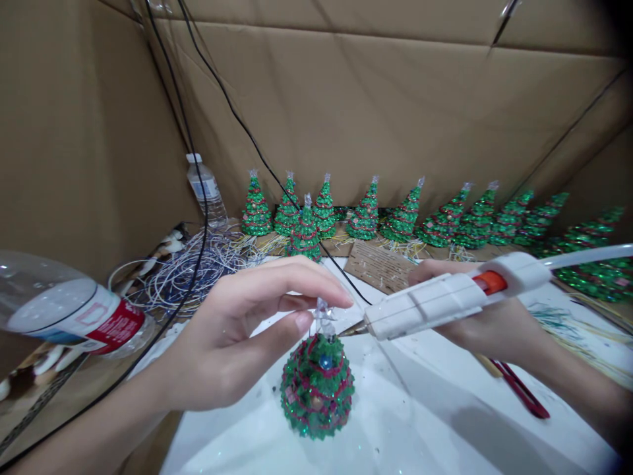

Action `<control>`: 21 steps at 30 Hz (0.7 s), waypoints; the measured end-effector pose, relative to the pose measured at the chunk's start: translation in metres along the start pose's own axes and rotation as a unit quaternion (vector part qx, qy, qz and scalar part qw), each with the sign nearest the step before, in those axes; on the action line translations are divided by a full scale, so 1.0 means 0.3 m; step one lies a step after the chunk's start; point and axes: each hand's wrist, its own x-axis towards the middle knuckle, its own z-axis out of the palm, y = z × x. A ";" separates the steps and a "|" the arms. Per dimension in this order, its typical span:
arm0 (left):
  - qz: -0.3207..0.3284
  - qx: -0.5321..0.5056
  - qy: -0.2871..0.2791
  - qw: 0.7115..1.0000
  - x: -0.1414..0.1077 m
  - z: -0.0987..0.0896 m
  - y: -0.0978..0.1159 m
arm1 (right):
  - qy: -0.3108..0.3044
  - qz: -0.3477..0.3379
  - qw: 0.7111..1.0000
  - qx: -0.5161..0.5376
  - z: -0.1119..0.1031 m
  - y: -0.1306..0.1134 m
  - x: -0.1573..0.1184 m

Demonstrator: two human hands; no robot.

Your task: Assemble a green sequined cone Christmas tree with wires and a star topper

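Observation:
A small green beaded tree (317,392) with red garland stands on the white work surface (237,429). My left hand (242,330) is beside its top, thumb and fingers closed around the clear star (324,315). From the right, my right hand (459,323) grips a white glue gun (430,305) with an orange part, partly hiding my fingers. The gun's metal nozzle points left and reaches close to the tree just below the star; whether it touches cannot be made out.
Finished-looking trees (363,214) stand in a row at the back. Tangled wires (173,280), a large bottle (74,310) and a small bottle (208,191) are left. A brown board (378,267) lies behind; a red-handled tool (521,389) lies right. Black cables hang across.

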 end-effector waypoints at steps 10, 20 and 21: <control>0.006 0.007 -0.017 1.000 -0.004 -0.005 0.001 | 0.009 0.021 1.000 -0.008 0.000 0.016 -0.011; 0.009 0.011 -0.015 1.000 -0.004 -0.009 -0.001 | 0.007 0.010 1.000 0.005 0.004 0.006 0.003; 0.007 0.011 -0.013 1.000 -0.004 -0.009 -0.001 | 0.007 0.007 1.000 0.006 0.004 0.004 0.003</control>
